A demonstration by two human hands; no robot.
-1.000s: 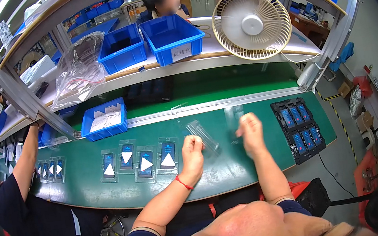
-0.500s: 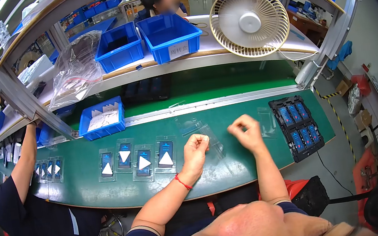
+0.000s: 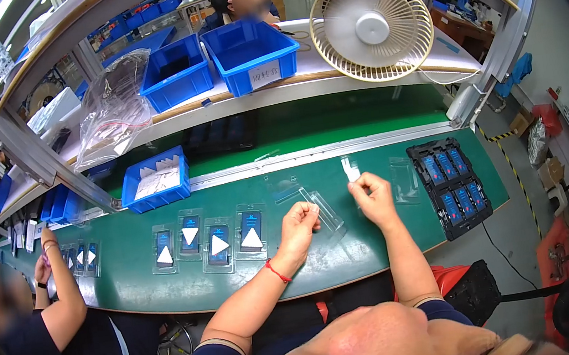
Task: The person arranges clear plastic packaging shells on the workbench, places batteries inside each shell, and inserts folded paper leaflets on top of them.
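Note:
My right hand [image 3: 375,198] is closed in a pinch on a small white-and-clear strip [image 3: 350,168] that stands up past the fingertips. My left hand [image 3: 298,230] is also closed, its thumb and forefinger pressed together; what they hold, if anything, is too small to make out. Just right of those fingertips lies a clear plastic tray [image 3: 324,213] on the green bench. Left of my left hand sit several blue phone-like packs in clear trays, each with a white triangle, the nearest being this blue pack [image 3: 250,231].
A black rack [image 3: 450,188] of blue packs stands at the right, beside another clear tray [image 3: 405,179]. A blue bin [image 3: 155,180] holds white paper pieces. On the shelf are blue bins [image 3: 253,56] and a fan [image 3: 371,28]. A co-worker [image 3: 67,328] sits at the left.
The white-and-clear strip now shows in my right hand, which was blurred before. My left hand has barely moved. The co-worker at left has drawn an arm back from the shelf.

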